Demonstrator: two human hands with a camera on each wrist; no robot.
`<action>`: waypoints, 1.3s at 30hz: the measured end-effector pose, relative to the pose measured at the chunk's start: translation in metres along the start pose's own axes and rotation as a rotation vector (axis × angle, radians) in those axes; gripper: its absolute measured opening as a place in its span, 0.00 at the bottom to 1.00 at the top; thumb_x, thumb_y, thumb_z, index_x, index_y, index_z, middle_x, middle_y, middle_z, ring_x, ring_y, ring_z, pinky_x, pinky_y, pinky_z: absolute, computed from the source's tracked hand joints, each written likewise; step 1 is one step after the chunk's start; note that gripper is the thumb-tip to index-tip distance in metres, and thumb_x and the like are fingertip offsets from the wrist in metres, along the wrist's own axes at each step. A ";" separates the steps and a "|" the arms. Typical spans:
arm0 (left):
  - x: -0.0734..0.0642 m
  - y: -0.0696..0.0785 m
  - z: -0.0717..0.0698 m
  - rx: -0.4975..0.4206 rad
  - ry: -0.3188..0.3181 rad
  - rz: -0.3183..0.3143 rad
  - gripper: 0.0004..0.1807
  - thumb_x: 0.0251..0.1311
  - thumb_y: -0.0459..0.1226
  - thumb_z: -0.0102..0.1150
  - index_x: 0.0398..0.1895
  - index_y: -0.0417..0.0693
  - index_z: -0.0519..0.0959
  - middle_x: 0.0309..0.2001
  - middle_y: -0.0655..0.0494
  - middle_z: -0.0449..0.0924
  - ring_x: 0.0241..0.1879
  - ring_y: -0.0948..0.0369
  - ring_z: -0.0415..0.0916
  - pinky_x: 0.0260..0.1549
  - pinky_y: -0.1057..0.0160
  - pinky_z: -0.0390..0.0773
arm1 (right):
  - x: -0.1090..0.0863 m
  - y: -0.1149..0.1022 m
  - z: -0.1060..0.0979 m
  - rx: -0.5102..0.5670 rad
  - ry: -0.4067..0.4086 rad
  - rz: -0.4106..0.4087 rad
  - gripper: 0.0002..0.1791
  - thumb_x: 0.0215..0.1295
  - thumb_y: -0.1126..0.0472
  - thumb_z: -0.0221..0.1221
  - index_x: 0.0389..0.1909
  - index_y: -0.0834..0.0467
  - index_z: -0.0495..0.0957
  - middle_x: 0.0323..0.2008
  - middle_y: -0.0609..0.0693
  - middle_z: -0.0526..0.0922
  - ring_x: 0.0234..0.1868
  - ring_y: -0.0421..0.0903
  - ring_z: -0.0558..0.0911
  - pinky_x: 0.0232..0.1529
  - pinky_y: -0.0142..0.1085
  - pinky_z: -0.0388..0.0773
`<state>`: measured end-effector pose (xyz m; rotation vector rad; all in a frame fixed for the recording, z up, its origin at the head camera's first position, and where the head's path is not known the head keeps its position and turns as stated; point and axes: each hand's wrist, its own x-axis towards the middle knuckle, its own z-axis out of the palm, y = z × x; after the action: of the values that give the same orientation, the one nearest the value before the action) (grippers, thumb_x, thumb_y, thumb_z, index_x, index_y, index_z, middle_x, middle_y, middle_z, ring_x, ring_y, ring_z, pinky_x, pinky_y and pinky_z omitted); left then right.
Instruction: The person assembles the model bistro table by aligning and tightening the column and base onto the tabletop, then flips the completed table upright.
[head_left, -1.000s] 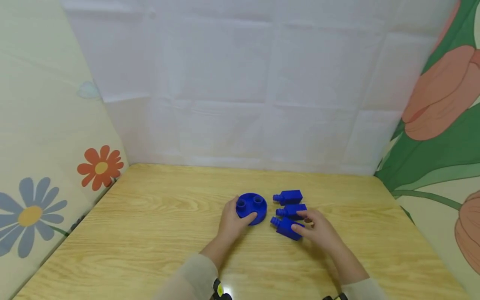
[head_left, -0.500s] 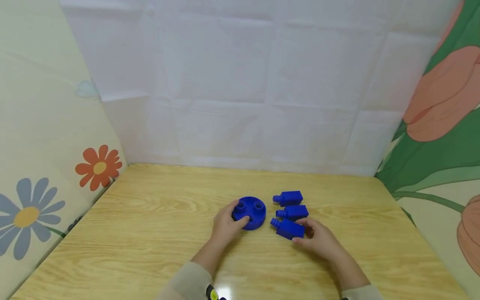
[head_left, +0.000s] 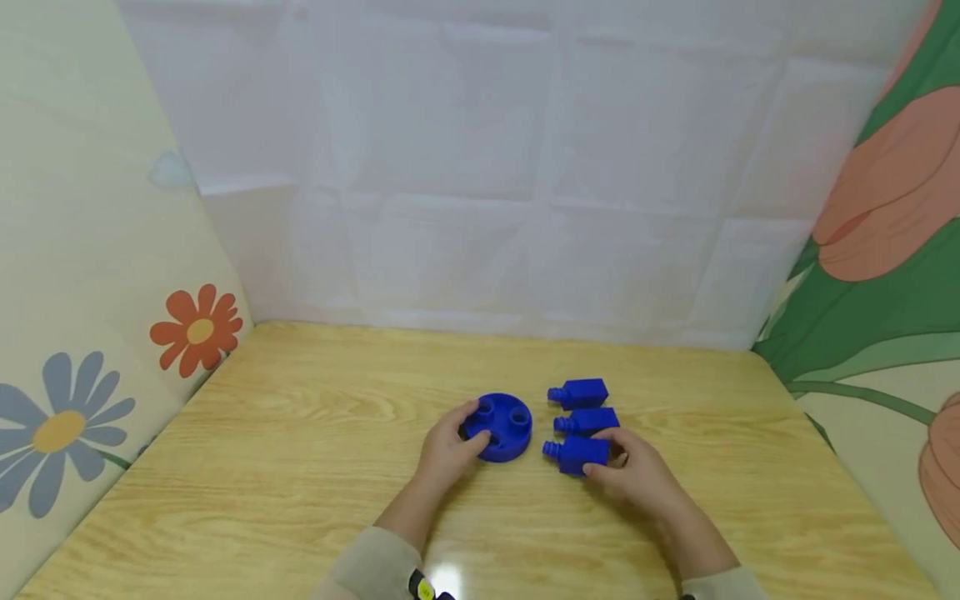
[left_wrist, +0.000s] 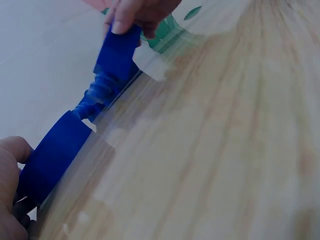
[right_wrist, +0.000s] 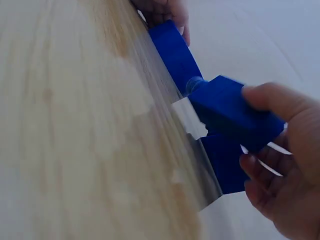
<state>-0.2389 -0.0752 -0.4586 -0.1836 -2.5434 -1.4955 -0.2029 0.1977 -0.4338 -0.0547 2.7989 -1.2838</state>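
Observation:
My left hand [head_left: 444, 454] grips the left side of a round blue base [head_left: 512, 442], thumb over its near rim and fingers behind. Short hollow sockets stand up inside that base. To its right, my right hand [head_left: 637, 473] pinches a blue rectangular block with a threaded neck [head_left: 583, 456] by its back end, neck pointing left at the base. In the right wrist view this block [right_wrist: 232, 112] is tilted and raised above another blue block [right_wrist: 225, 162]. Two similar blocks lie just beyond it, a middle one [head_left: 596, 421] and a far one [head_left: 587, 392], necks also leftward.
The wood-grain table [head_left: 300, 483] carries all these pieces. A white cloth [head_left: 450, 250] hangs along its back edge. Flower-printed cloths stand at the left [head_left: 75, 250] and right [head_left: 885, 333] sides.
My right thumb and fingers have closed on the nearest block and turned it so its neck points more directly left. My left hand has shifted the round base slightly toward me, showing more of its inside.

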 end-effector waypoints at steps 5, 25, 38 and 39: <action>-0.003 0.000 -0.001 0.001 -0.037 0.035 0.26 0.46 0.38 0.60 0.53 0.47 0.71 0.54 0.48 0.71 0.56 0.51 0.66 0.56 0.54 0.64 | 0.003 -0.014 -0.005 0.130 0.002 -0.061 0.25 0.45 0.49 0.63 0.45 0.50 0.70 0.45 0.52 0.76 0.44 0.46 0.75 0.43 0.38 0.74; -0.006 -0.001 -0.001 -0.067 -0.170 0.020 0.27 0.50 0.45 0.58 0.55 0.49 0.68 0.57 0.48 0.68 0.58 0.51 0.62 0.59 0.53 0.59 | 0.040 -0.062 0.005 0.059 0.027 -0.195 0.28 0.45 0.45 0.62 0.50 0.47 0.68 0.34 0.50 0.78 0.32 0.42 0.74 0.30 0.30 0.72; -0.004 0.001 0.002 -0.058 -0.173 0.010 0.27 0.50 0.46 0.57 0.55 0.50 0.68 0.55 0.48 0.70 0.56 0.52 0.65 0.56 0.52 0.62 | 0.048 -0.080 0.015 -0.100 -0.008 -0.210 0.26 0.46 0.46 0.62 0.50 0.41 0.71 0.41 0.40 0.76 0.34 0.40 0.72 0.32 0.31 0.69; -0.004 0.000 0.003 -0.060 -0.172 0.013 0.27 0.50 0.46 0.57 0.55 0.49 0.69 0.55 0.48 0.70 0.56 0.52 0.65 0.56 0.52 0.62 | 0.048 -0.081 0.016 -0.107 -0.014 -0.216 0.26 0.46 0.46 0.62 0.50 0.41 0.71 0.42 0.40 0.76 0.34 0.40 0.72 0.33 0.32 0.69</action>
<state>-0.2349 -0.0726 -0.4604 -0.3517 -2.6234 -1.6167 -0.2492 0.1303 -0.3852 -0.3788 2.9124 -1.1639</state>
